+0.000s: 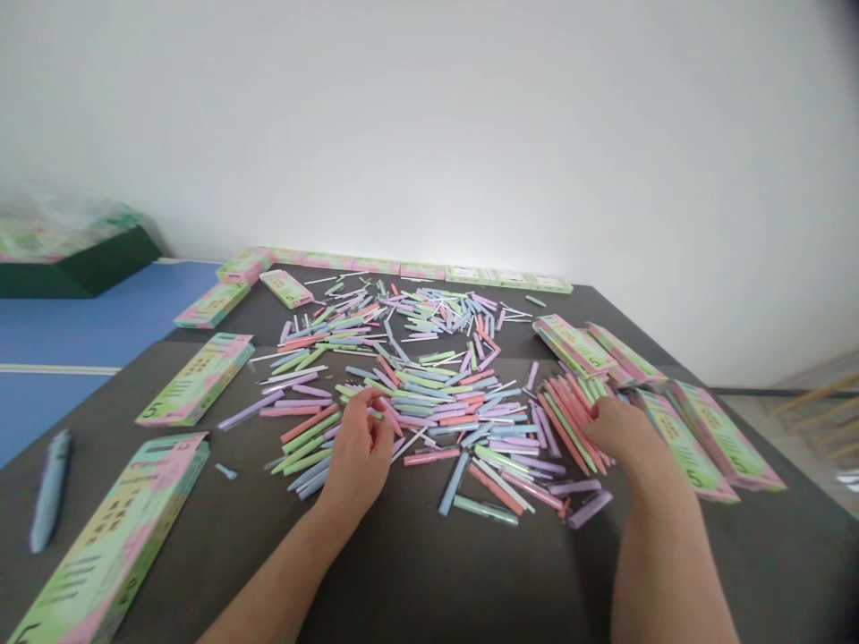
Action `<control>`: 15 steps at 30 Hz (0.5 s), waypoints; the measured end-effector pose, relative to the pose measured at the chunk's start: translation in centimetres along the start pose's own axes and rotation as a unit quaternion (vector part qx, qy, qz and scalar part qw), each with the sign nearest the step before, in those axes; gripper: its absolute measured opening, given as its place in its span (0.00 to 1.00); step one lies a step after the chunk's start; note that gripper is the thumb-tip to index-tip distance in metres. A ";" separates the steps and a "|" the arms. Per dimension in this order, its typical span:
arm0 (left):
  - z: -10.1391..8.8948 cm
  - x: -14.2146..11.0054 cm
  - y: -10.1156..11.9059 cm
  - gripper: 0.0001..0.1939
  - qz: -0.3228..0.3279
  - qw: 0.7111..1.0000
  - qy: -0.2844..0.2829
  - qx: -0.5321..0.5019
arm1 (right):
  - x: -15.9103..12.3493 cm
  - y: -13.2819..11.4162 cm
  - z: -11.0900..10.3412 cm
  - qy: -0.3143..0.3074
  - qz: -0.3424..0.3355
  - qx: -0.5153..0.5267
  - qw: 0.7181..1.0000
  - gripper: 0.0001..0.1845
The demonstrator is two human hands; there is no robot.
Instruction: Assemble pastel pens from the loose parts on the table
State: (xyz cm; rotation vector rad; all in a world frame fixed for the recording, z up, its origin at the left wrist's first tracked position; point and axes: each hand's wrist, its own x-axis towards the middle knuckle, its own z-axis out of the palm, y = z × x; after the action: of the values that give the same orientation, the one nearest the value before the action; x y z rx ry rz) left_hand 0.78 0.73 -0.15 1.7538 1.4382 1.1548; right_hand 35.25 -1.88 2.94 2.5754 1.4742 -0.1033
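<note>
A big scatter of pastel pens and pen parts [416,376] in pink, green, blue and purple covers the middle of a dark table [416,572]. My left hand [359,452] hovers at the near edge of the scatter, fingers curled in a pinch around a pink pen [391,419]. My right hand [621,429] rests on a gathered row of pink and green pens [570,416], fingers bent over them. Flat pink-and-green boxes [196,379] lie around the pile.
More boxes: one near left [114,537], several at right [711,438], a row along the far edge [416,268]. A blue pen [50,487] lies alone at the far left. A blue floor [87,322] and a green box [73,255] sit beyond the table.
</note>
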 end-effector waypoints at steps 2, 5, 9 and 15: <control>0.0 0.0 0.0 0.13 -0.001 1.000 0.003 0.004 | 0.1 0.2 -0.1 -0.009 0.010 -0.001 1.000 0.13; 0.0 0.0 -0.1 0.13 -0.001 1.000 0.004 0.008 | 0.0 0.0 -0.1 0.003 0.018 -0.001 1.000 0.14; 0.1 0.0 -0.3 0.14 -0.003 1.000 0.004 0.014 | -0.8 -2.1 -0.6 0.103 -0.037 0.052 0.993 0.14; 0.2 0.0 -0.5 0.13 0.006 1.000 -0.001 0.021 | -3.8 -8.5 -0.9 0.113 -0.296 0.257 0.913 0.09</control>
State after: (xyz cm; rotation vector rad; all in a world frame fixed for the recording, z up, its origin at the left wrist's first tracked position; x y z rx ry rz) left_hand 0.70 0.90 -0.62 1.7944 1.4630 1.1360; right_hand 26.01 -0.73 3.39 2.4366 2.5824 -0.3164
